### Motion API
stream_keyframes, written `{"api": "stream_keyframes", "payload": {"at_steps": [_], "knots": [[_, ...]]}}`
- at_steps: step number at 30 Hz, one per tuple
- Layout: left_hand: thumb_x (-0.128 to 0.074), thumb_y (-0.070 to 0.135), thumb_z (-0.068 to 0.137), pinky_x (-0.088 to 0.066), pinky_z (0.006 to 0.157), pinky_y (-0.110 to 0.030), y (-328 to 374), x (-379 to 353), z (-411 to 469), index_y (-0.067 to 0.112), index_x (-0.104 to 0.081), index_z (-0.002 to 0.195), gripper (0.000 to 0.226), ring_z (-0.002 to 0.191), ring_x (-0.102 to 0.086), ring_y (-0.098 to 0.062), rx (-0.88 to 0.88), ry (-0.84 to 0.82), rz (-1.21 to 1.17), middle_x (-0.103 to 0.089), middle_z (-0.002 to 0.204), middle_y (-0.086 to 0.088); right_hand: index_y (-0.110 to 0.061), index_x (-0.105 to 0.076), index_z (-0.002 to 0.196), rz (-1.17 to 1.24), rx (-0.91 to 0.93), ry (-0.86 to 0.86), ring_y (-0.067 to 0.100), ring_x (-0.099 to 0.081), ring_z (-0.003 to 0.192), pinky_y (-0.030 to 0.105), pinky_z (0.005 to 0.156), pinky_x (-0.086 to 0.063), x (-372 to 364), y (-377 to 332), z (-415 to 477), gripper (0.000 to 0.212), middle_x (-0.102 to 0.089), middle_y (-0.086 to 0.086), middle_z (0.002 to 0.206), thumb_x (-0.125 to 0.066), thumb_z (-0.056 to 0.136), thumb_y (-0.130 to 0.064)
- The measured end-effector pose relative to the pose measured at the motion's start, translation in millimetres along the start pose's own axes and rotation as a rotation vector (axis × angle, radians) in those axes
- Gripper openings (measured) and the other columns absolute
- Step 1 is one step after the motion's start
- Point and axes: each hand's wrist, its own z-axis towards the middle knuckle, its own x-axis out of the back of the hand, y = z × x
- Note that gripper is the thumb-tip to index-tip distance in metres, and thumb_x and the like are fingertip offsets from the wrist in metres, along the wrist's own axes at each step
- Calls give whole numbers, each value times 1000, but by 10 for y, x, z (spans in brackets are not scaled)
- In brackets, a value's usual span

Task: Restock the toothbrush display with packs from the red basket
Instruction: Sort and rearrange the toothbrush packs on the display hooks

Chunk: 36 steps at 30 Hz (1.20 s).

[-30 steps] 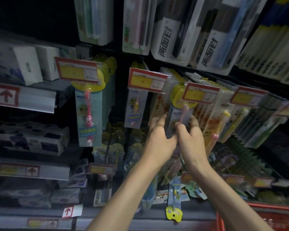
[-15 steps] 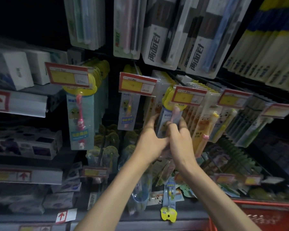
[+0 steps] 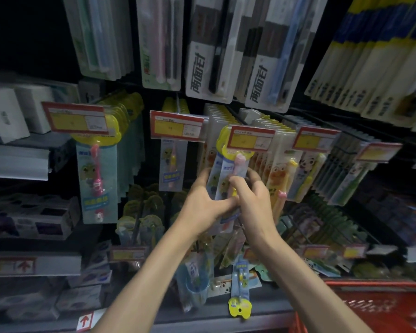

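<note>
While its top sits behind a price tag, my left hand and right hand grip the toothbrush pack (pink brush).

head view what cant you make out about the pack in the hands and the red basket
- Head view: whether the toothbrush pack is on its hook; the price tag hides the pack's top.
- Head view: the pack's lower half, covered by the left hand and the right hand.
- Head view: the red basket contents, blurred and cut off by the bottom-right edge.
- Head view: the price tag print, blurred.
</note>
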Motion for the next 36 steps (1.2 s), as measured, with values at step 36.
{"api": "stream_keyframes", "payload": {"at_steps": [36], "knots": [[-82, 15, 73, -62, 83, -30, 256, 11, -382, 19, -62, 131, 62, 105, -76, -20, -26, -103, -61, -78, 116, -5, -8, -60, 122, 270, 36, -144, 20, -78, 93, 30, 74, -63, 185, -219, -157, 47, -79, 9, 103, -85, 83, -10]]}}
